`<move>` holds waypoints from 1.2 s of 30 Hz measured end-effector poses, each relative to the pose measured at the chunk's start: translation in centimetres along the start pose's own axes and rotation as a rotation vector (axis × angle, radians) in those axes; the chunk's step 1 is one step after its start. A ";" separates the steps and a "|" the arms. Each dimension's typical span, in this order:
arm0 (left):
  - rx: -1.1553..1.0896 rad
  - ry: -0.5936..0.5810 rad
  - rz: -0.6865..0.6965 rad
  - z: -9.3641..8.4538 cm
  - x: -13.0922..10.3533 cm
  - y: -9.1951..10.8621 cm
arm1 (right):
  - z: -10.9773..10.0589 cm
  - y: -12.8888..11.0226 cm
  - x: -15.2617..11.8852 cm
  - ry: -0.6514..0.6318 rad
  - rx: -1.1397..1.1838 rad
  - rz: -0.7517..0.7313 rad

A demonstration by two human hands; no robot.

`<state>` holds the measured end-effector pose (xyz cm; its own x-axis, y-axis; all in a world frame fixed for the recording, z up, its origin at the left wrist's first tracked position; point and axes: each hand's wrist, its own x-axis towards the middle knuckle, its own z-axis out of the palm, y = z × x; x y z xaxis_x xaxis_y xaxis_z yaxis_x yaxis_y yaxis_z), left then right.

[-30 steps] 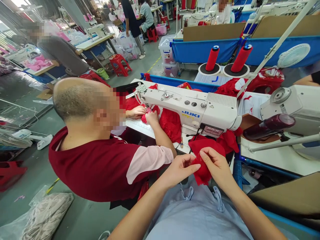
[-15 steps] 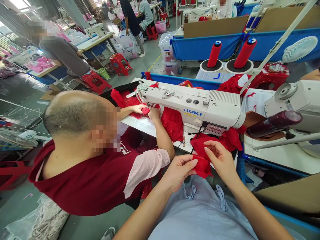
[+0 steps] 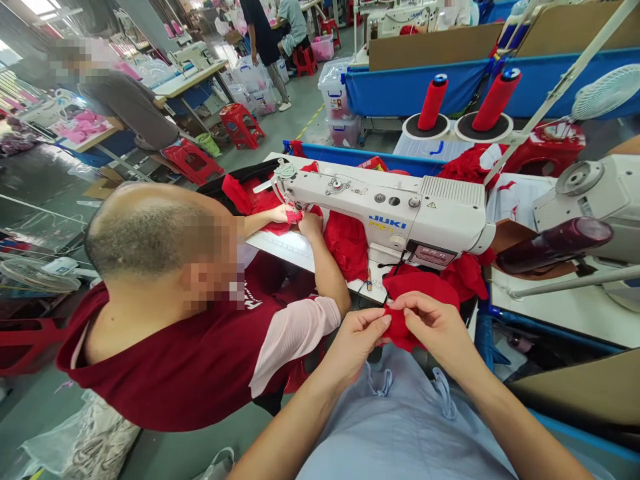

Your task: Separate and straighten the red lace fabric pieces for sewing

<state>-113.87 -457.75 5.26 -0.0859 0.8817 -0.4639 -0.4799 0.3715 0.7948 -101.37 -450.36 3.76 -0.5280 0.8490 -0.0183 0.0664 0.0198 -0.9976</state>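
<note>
Between my hands, above my lap, is a small piece of red fabric (image 3: pixel 400 333). My left hand (image 3: pixel 361 337) pinches its left edge between thumb and forefinger. Close beside it, my right hand (image 3: pixel 434 327) grips the same fabric near its upper edge, fingers bent. More red fabric (image 3: pixel 425 283) lies just beyond my hands on the table's edge. A white sewing machine (image 3: pixel 380 207) stands past that. At its needle end, a co-worker's hands (image 3: pixel 295 217) hold another red piece.
The co-worker in a dark red top (image 3: pixel 165 360) sits close on my left. Two red thread cones (image 3: pixel 433 103) stand behind the machine. To the right are a second machine (image 3: pixel 585 193) and a slanted white pole (image 3: pixel 555 93). Cardboard (image 3: pixel 585 383) is at lower right.
My right hand has moved left and down, closing onto the fabric beside my left hand. My left hand stays nearly in place. The co-worker's red piece has shifted slightly.
</note>
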 end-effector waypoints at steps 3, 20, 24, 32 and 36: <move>0.034 -0.028 0.049 -0.1 -0.1 0.0 | 0.1 0.1 0.0 -0.009 -0.019 0.054; -0.108 0.000 -0.014 -0.1 -0.1 0.4 | -0.1 -0.1 -0.2 0.028 0.043 0.055; -0.153 -0.006 -0.023 -0.2 -0.1 0.7 | -0.3 -0.4 -0.7 0.130 -0.042 -0.080; 0.024 -0.025 0.080 0.0 -0.5 0.5 | 0.0 -0.9 -1.1 0.161 -0.317 -0.442; 0.111 -0.027 0.137 0.0 -0.4 0.4 | 0.2 -0.9 -0.7 0.134 -0.275 -0.374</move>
<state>-114.09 -457.94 5.75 -0.1197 0.9334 -0.3384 -0.3658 0.2754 0.8890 -101.24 -451.14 4.62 -0.4463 0.8172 0.3647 0.1241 0.4601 -0.8791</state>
